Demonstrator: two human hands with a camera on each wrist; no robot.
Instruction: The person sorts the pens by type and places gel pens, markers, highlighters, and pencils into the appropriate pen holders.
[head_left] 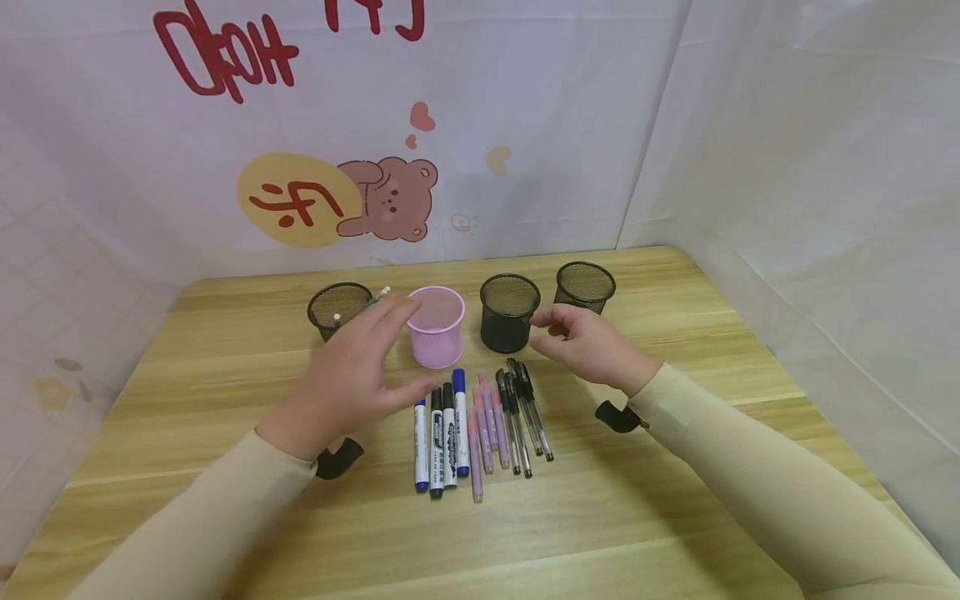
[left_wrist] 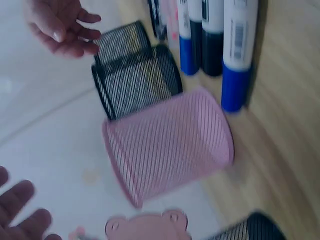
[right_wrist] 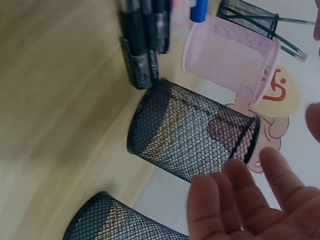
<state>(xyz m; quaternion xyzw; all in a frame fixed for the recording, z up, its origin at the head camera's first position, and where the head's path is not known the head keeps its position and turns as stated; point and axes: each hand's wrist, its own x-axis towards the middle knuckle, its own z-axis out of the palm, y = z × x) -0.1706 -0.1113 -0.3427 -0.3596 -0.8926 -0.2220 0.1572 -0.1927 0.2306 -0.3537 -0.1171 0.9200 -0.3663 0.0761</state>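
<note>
My left hand [head_left: 345,367] hovers beside the pink mesh pen cup [head_left: 437,346], thumb and fingers apart with nothing between them. At the middle black mesh cup [head_left: 506,332], my right hand [head_left: 588,346] has its loosely bent fingers near the cup's right side, and it holds nothing. In the right wrist view, the fingertips [right_wrist: 235,170] overlap the rim end of that cup. Whiteboard markers [head_left: 437,450] with blue or black caps lie side by side in front of the cups. To their right are several pink pens [head_left: 483,425] and several black-capped gel pens [head_left: 517,417].
A black mesh cup [head_left: 339,302] at the left holds green pencils [right_wrist: 285,40], partly behind my left hand. Another black mesh cup [head_left: 586,285] stands at the back right. A white curtain [head_left: 525,108] with a printed bear borders the wooden table [head_left: 525,542].
</note>
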